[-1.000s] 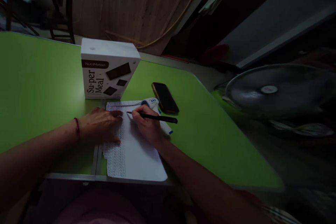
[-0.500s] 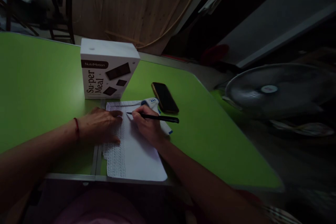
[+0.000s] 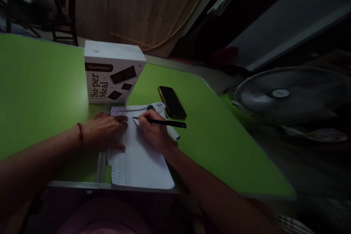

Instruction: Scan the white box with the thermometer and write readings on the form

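Note:
A white sheet of paper (image 3: 148,168) lies on the green table near its front edge, its left part covered in rows of handwriting. My right hand (image 3: 155,129) pinches a black pen (image 3: 172,123), with the tip at the paper's upper part. My left hand (image 3: 105,128), with a red string on the wrist, rests with fingers spread over the written left side of the sheet. Just beyond my right hand sits a white and blue device (image 3: 157,106), partly on the paper; its kind is unclear. Beside it lies a dark phone (image 3: 172,101).
A white box (image 3: 115,51) marked "Su-per Meal" stands upright behind the paper. The green table (image 3: 225,146) has a metal seam under the left hand. To the right of the table is a round fan (image 3: 279,93). A dark chair (image 3: 71,14) stands at the back left.
The pen and my right hand have shifted very slightly. My left hand, the paper, the box and the phone stay where they were.

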A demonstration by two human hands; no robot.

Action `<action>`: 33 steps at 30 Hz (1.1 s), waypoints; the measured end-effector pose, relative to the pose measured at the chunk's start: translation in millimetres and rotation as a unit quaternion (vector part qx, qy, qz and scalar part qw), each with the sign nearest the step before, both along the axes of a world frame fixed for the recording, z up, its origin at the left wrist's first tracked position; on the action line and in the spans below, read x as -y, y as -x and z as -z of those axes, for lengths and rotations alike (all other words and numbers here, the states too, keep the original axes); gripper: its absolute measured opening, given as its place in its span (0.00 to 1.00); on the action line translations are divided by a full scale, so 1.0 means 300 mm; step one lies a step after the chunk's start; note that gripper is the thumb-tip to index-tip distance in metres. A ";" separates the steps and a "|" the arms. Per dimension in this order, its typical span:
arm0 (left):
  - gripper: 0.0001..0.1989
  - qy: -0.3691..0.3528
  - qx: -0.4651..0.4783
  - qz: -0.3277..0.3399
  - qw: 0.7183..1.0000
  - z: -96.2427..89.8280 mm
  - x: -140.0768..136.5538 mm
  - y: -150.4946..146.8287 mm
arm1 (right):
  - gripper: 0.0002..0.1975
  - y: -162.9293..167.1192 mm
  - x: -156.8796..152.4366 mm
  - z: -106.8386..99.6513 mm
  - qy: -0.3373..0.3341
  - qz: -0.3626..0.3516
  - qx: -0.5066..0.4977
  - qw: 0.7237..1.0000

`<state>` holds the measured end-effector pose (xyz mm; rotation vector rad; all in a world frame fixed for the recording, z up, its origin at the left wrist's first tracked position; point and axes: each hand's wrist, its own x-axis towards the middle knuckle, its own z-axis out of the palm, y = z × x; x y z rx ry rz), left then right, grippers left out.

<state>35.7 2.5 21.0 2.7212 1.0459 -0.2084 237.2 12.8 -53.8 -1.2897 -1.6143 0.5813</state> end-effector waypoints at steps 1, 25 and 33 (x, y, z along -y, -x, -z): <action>0.19 0.002 -0.002 -0.002 1.000 -0.001 0.001 -0.001 | 0.08 0.000 0.000 -0.001 -0.002 -0.003 0.004 1.000; 0.19 0.005 -0.002 -0.009 1.000 -0.007 0.001 -0.001 | 0.07 -0.005 -0.002 0.003 -0.013 0.018 0.001 1.000; 0.19 0.001 0.002 -0.005 1.000 -0.001 0.000 -0.001 | 0.07 -0.008 -0.004 0.004 -0.013 0.008 0.010 1.000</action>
